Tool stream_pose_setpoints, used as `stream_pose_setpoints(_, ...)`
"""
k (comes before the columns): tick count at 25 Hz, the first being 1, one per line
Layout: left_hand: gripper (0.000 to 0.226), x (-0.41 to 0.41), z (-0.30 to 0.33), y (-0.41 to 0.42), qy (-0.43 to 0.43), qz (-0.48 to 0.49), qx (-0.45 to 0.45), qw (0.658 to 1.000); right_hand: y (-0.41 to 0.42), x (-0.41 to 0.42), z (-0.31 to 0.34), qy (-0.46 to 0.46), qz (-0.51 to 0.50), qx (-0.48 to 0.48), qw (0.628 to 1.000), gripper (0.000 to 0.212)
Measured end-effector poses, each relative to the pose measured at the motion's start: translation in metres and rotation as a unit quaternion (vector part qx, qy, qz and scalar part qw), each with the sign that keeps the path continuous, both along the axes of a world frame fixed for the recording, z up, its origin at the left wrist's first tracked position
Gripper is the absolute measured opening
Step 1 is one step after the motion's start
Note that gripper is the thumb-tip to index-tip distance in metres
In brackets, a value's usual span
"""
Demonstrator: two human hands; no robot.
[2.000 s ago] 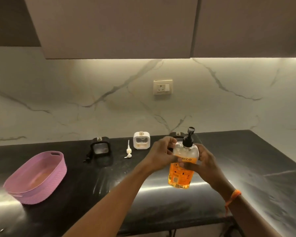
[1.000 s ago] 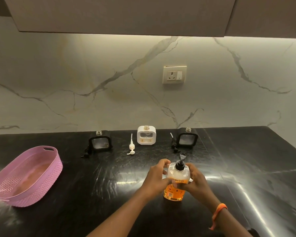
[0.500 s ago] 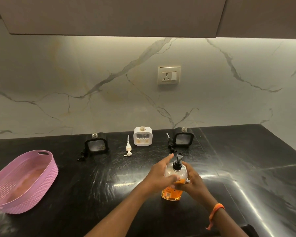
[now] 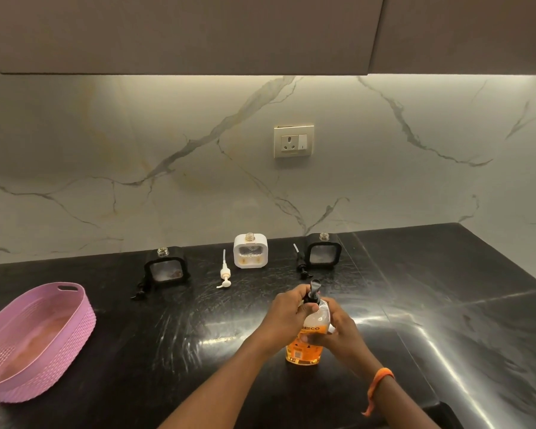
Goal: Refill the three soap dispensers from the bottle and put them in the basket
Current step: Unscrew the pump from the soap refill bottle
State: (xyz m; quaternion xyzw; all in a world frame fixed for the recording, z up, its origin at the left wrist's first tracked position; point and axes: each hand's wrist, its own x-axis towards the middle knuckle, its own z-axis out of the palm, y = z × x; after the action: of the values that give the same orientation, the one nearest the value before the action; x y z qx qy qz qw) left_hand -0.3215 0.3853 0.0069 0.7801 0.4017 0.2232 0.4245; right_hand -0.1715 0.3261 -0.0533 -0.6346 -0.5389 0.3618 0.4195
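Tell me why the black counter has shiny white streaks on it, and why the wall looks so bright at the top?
In the head view, a light strip under the brown wall cabinets brightens the top of the marble wall; the glossy black stone counter reflects it as white glare streaks beside the orange soap bottle. The wide lens bends the counter's back edge.

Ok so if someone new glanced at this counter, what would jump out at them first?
Probably the orange soap bottle at front centre, with the left hand gripping its black pump and the right hand holding its body. Next, the pink basket at far left, and three uncapped dispensers along the marble wall, the white dispenser in the middle.
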Motion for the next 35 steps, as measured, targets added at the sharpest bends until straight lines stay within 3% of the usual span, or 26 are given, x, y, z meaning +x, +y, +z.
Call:
stream_pose_setpoints(4, 0.027, 0.005, -0.008, -0.008, -0.069, 0.088, 0.005, 0.994, -0.003, -0.005, 0.000, 0.007, -0.015, 0.016, 1.000, 0.062)
stream_pose_setpoints(7, 0.044, 0.007, -0.014, -0.014, -0.095, 0.141, 0.023, 0.985, -0.005, -0.006, 0.000, 0.027, -0.018, 0.012, 0.999, 0.063)
stream_pose_setpoints(12, 0.097, -0.011, -0.029, -0.001, -0.011, 0.030, -0.035, 0.999, -0.004, -0.003, 0.002, 0.005, -0.007, -0.006, 1.000, 0.073)
stream_pose_setpoints(16, 0.082, -0.021, -0.027, 0.005, -0.004, 0.008, -0.042, 0.999, -0.001, 0.008, 0.005, 0.056, 0.039, -0.009, 0.998, 0.108)
stream_pose_setpoints(19, 0.076, -0.021, -0.021, 0.004, -0.006, 0.015, -0.043, 0.999, 0.004, 0.003, 0.024, 0.111, 0.025, 0.032, 0.993, 0.082)
stream_pose_setpoints(22, 0.082, -0.020, -0.025, 0.003, -0.011, 0.020, -0.048, 0.999, 0.007, -0.017, 0.031, 0.040, -0.055, 0.083, 0.994, 0.044)
stream_pose_setpoints(25, 0.087, -0.019, -0.026, 0.002, -0.008, 0.032, -0.047, 0.998, 0.008, -0.018, 0.028, 0.040, -0.085, 0.096, 0.991, 0.032)
stream_pose_setpoints(29, 0.084, -0.017, -0.028, 0.002, -0.005, 0.029, -0.037, 0.999, 0.004, -0.003, 0.031, 0.096, -0.020, 0.069, 0.993, 0.030)
stream_pose_setpoints(32, 0.077, -0.017, -0.027, 0.002, -0.007, 0.029, -0.037, 0.999, 0.000, 0.005, 0.026, 0.148, 0.014, 0.066, 0.987, 0.046)
stream_pose_setpoints(35, 0.079, -0.017, -0.028, 0.003, -0.005, 0.031, -0.038, 0.999, 0.001, -0.002, 0.026, 0.140, -0.016, 0.064, 0.988, 0.060)
